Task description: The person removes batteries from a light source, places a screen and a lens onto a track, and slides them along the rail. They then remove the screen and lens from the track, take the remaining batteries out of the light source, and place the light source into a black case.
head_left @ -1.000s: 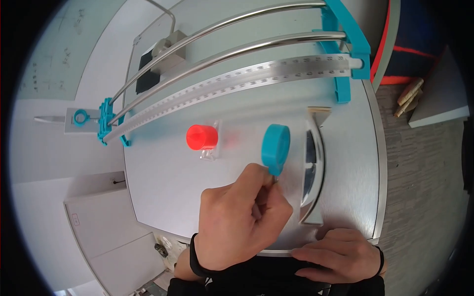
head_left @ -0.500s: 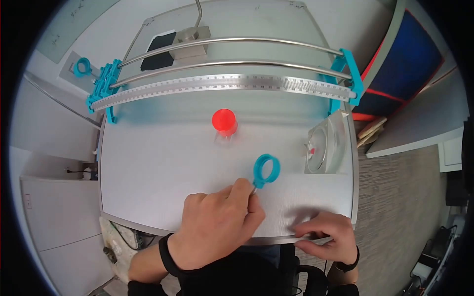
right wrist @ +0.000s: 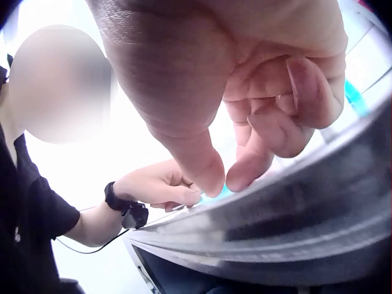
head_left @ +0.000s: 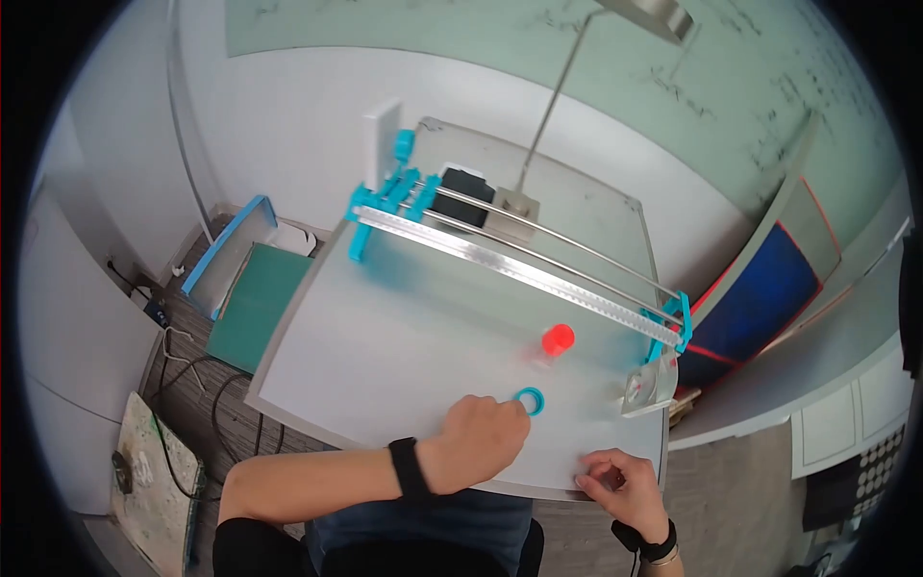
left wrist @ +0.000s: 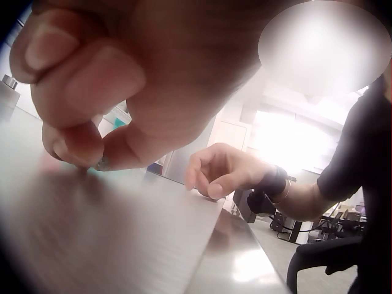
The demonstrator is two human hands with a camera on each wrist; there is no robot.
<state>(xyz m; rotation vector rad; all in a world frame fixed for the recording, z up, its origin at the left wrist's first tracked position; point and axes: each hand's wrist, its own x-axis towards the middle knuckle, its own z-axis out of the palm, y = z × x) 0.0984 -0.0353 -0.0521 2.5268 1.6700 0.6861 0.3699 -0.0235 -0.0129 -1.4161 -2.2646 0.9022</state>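
Observation:
In the head view, my left hand (head_left: 481, 440) is low over the front part of the table. It pinches the short thin stem of a teal ring (head_left: 542, 402); the stem is mostly hidden by the fingers. The left wrist view shows thumb and fingertips together close over the tabletop. Beyond the ring stands a clear container with a red cap (head_left: 558, 338). My right hand (head_left: 623, 486) lies at the table's front edge, fingers loosely curled and holding nothing. In the right wrist view its thumb (right wrist: 205, 174) and index fingertip are close together at the edge.
A ruler rail (head_left: 500, 260) with metal rods crosses the table on teal end supports (head_left: 683, 322). A clear, curved piece (head_left: 650, 385) stands near the right edge. Behind the rail are a lamp base (head_left: 514, 213) and a black pad (head_left: 463, 200). Cables hang at the left.
The head view has swung and drawn back, showing more of the room. My left hand has lowered the teal ring toward the tabletop, still pinching its stem. The right hand stays at the edge.

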